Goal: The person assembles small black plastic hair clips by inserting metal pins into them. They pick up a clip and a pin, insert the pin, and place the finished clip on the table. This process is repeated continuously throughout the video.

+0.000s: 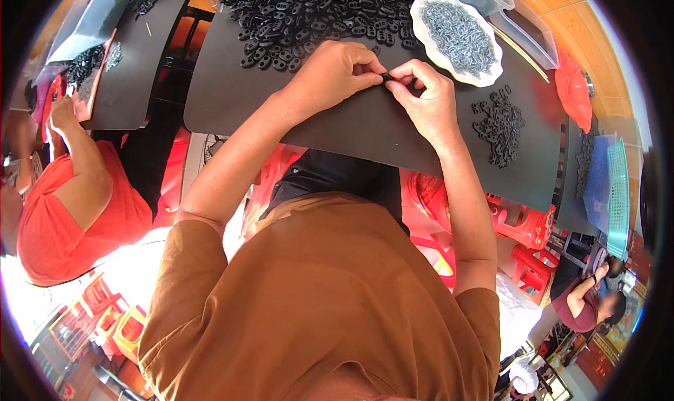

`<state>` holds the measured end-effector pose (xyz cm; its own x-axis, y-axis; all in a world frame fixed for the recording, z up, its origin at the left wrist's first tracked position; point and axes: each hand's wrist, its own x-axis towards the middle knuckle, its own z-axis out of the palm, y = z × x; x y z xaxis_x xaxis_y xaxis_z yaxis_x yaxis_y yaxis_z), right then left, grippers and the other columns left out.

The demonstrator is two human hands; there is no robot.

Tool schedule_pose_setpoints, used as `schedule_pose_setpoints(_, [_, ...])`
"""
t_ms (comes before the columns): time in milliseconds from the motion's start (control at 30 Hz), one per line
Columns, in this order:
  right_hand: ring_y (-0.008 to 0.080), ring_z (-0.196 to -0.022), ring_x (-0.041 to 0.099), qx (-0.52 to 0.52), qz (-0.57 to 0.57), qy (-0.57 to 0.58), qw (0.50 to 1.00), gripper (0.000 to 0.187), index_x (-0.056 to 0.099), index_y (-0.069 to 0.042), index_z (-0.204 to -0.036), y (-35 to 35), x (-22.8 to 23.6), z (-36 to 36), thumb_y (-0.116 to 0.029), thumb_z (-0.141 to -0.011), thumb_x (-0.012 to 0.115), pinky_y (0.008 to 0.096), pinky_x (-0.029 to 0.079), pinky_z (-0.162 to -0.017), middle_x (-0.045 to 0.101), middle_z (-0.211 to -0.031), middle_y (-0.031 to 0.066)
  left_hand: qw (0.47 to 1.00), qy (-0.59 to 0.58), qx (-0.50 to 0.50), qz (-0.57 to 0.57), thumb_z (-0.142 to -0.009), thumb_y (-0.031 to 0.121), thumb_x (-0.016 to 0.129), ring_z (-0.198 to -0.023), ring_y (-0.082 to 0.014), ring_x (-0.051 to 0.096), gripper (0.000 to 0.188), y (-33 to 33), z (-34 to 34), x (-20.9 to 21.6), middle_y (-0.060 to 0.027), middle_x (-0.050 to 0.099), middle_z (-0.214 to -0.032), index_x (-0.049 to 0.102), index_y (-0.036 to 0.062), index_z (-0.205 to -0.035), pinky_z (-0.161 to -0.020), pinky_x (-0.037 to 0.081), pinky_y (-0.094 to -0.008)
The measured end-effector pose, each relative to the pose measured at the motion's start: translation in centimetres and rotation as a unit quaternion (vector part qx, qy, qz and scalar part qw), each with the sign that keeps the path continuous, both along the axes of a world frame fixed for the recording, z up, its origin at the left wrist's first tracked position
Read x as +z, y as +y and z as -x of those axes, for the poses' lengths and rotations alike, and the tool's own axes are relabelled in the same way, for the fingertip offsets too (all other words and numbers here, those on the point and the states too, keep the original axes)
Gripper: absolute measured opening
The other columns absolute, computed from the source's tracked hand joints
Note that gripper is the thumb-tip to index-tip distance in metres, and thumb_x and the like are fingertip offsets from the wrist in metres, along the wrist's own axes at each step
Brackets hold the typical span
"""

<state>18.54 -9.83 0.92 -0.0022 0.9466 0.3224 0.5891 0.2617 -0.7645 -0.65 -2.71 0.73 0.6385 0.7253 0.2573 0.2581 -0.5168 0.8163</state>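
Above the near edge of the dark table, my left hand [342, 72] and my right hand [427, 95] meet fingertip to fingertip. Between them is a small black plastic piece [387, 77], pinched by the thumb and forefinger of each hand. Most of it is covered by the fingers, so its exact shape cannot be told. Just beyond my left hand spreads a large heap of black oval plastic pieces with holes [302, 22]. A white scalloped dish [419, 30] full of small silvery metal pins or screws stands past my right hand. Right of that hand lies a smaller pile of black pieces [500, 127].
The dark table [232, 99] runs across in front of me. A clear plastic bin [530, 32] and a red scalloped dish [573, 92] are at the right, with a turquoise basket [618, 197] beyond. On the left, a person in red [84, 197] sits at another table. Red stools [533, 271] stand behind.
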Motion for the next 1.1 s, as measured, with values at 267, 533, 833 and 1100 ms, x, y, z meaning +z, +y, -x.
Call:
schedule_pose_setpoints(267, [0.0125,-0.068,0.062,0.003,-0.001,0.006,1.000,0.016,0.067,-0.003,-0.088,-0.2,0.0,0.0,-0.001,-0.076,0.077,0.0261,0.050,-0.062,0.066,-0.078,0.0056,1.000,0.002,0.011,0.002,-0.081,0.004,0.074,-0.064,-0.0082,0.056,0.022,-1.0,-0.4,0.2,-0.0016,0.065,-0.075,0.072,0.0045,-0.103,-0.061,0.050,-0.0251])
schedule_pose_setpoints(533, [0.0124,-0.067,0.060,0.029,-0.015,0.013,0.999,0.015,0.065,-0.002,-0.090,-0.1,0.1,-0.2,0.001,-0.079,0.075,0.0262,0.050,-0.063,0.066,-0.080,0.0058,0.999,0.003,0.021,-0.024,-0.081,0.005,0.074,-0.063,-0.0119,0.060,0.024,-0.9,-0.5,-0.3,-0.0032,0.067,-0.075,0.069,0.0056,-0.105,-0.061,0.051,-0.0278])
schedule_pose_setpoints(833, [0.0184,-0.073,0.065,0.064,-0.040,-0.016,0.997,0.014,0.062,-0.001,-0.092,0.0,0.2,-0.4,0.005,-0.082,0.070,0.0292,0.053,-0.067,0.066,-0.085,0.0087,0.997,0.002,0.016,-0.071,-0.080,0.006,0.074,-0.063,-0.0150,0.062,0.024,-1.0,-0.5,-0.3,-0.0051,0.068,-0.077,0.068,0.0057,-0.104,-0.061,0.052,-0.0293])
schedule_pose_setpoints(1100, [0.0177,-0.071,0.066,0.068,-0.047,-0.016,0.996,0.016,0.063,-0.001,-0.094,0.0,-0.1,-0.4,0.005,-0.081,0.071,0.0283,0.053,-0.065,0.066,-0.084,0.0086,0.999,-0.003,0.019,-0.034,-0.082,0.007,0.074,-0.064,-0.0117,0.062,0.019,-1.2,-0.2,-0.2,-0.0051,0.069,-0.077,0.071,0.0048,-0.101,-0.062,0.053,-0.0270])
